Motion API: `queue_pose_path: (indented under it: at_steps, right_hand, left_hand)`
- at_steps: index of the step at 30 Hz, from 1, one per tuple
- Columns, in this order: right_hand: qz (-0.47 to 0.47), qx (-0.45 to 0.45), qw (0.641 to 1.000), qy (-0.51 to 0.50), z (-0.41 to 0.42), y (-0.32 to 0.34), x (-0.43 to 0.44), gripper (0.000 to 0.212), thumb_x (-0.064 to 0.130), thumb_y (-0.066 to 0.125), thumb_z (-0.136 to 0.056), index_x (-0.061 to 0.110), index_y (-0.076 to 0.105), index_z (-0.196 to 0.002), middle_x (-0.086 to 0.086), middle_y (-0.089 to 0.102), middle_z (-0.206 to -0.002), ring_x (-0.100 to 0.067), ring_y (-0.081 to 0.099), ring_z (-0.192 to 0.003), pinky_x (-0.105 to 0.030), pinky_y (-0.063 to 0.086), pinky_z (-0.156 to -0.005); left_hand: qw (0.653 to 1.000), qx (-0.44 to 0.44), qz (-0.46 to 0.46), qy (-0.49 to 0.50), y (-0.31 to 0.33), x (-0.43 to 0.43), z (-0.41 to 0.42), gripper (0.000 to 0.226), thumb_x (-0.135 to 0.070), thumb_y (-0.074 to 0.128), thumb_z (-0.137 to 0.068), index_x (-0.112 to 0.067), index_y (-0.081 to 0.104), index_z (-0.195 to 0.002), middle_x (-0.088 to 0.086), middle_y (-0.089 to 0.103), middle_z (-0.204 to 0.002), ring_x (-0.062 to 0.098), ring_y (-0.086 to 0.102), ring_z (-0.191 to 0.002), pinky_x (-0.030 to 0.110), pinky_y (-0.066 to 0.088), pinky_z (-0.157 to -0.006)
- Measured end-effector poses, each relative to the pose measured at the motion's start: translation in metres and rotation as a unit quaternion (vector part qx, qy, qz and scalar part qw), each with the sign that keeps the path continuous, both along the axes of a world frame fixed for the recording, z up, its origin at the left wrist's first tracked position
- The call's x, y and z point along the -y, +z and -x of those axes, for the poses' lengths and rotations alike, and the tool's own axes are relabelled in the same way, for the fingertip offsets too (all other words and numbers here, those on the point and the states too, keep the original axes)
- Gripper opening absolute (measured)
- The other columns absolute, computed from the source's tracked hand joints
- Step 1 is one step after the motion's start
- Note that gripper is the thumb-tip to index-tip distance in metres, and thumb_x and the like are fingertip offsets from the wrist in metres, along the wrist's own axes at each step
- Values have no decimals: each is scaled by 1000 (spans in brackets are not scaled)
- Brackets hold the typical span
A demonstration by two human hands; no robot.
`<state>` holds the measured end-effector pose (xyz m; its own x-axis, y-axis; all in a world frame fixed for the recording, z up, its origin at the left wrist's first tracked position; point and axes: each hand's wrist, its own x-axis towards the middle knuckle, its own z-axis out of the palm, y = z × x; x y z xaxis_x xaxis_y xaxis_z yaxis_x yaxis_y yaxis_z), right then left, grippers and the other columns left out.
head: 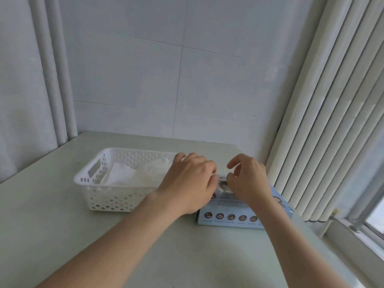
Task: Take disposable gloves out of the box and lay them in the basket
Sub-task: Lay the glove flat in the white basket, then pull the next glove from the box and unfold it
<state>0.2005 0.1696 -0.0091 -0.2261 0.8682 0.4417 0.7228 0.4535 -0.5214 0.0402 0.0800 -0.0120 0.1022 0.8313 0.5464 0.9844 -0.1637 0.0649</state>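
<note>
Head view looked down on a pale counter [62, 235] where a light blue box [228, 218] of disposable gloves lay flat at about 5 o'clock from centre, a row of round pictures along its near side. At the box's 9 o'clock, just beside it, stood a white perforated basket [108, 196]. Inside the basket a loose heap of translucent white gloves [133, 175] lay across the bottom.

Both bare forearms reached in from 6 o'clock, and both hands met over the top opening of the box. The left hand [187, 179] had its fingers curled downward, its fingertips pinching a pale strip of glove [222, 186] at the opening. The right hand [247, 179], at the left hand's 3 o'clock and close to it, had its fingers bent, with the index finger raised. Whether it gripped the glove or only hovered at the opening could not be told, since its fingertips were hidden.

At 3 o'clock hung white vertical blinds [332, 121], with a window [372, 221] frame at 4 o'clock. A white curtain [25, 100] hung at 9 o'clock, and a tiled wall [166, 69] rose at 12 o'clock.
</note>
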Motion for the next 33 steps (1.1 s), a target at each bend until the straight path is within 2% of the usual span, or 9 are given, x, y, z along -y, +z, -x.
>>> queue_pose_path:
  at_steps: [2,4,6,13,16,19,23,29,33]
  right_hand:
    - [16,23,999,-25,-19,-7,-4,13,20,80,-88,19,69,-96,7,63,-77,-2,54,-72,-15,38,-56]
    - [28,68,996,-43,-29,-10,-7,33,47,90,-78,22,70,-79,10,65,-72,-3,58,-67,-20,38,-52]
    - [37,111,991,-58,-32,-12,-7,43,59,91,-72,22,69,-66,7,66,-64,-10,61,-61,-23,40,-48]
    - [-13,195,976,-102,-22,-18,-1,44,54,87,-79,16,66,-81,0,58,-73,-21,57,-62,-29,45,-56]
    - [-45,240,961,-132,-18,-24,-5,33,36,83,-86,18,57,-78,2,52,-71,-19,50,-58,-28,36,-51]
    - [-51,254,957,-130,-17,-29,-9,35,28,79,-89,20,49,-74,1,53,-72,-19,51,-58,-28,29,-47]
    - [-36,251,963,-87,-22,-25,-10,18,32,75,-94,16,68,-96,-2,59,-81,-24,54,-66,-29,40,-56]
    - [-29,215,975,-46,-28,-24,-12,21,24,70,-82,11,57,-71,-2,51,-65,-22,38,-51,-26,31,-49]
    - [-46,121,991,-30,-26,-25,-8,11,21,60,-76,10,61,-77,-7,63,-69,-22,43,-55,-30,37,-53]
  left_hand:
    - [999,-43,12,3,-13,-2,-12,42,-50,33,-108,-25,66,-109,-8,69,-110,16,59,-113,43,34,-112]
    - [995,-93,16,26,-26,-3,-20,54,-55,24,-106,-22,66,-111,-3,71,-113,21,59,-116,47,31,-115]
    - [989,-132,25,57,-37,-3,-22,69,-61,15,-103,-20,69,-119,2,72,-115,27,57,-120,52,29,-115]
    - [986,-144,19,76,-48,-5,-23,76,-65,18,-101,-15,73,-116,8,75,-105,35,58,-124,52,45,-95]
    - [989,-128,9,73,-51,-6,-23,73,-65,24,-101,-14,74,-115,8,75,-100,36,60,-124,49,51,-84]
    - [989,-128,-1,73,-53,-7,-23,73,-65,24,-101,-14,74,-111,7,74,-97,36,60,-125,47,52,-81]
    - [989,-129,-1,79,-54,-7,-24,71,-66,25,-100,-15,74,-103,6,73,-95,35,59,-127,46,52,-80]
    - [988,-132,-14,81,-56,-10,-23,72,-67,27,-99,-15,76,-105,7,75,-97,35,61,-127,46,54,-77]
    - [986,-142,-24,83,-57,-11,-23,75,-68,25,-100,-15,78,-100,8,76,-96,36,64,-124,46,55,-76]
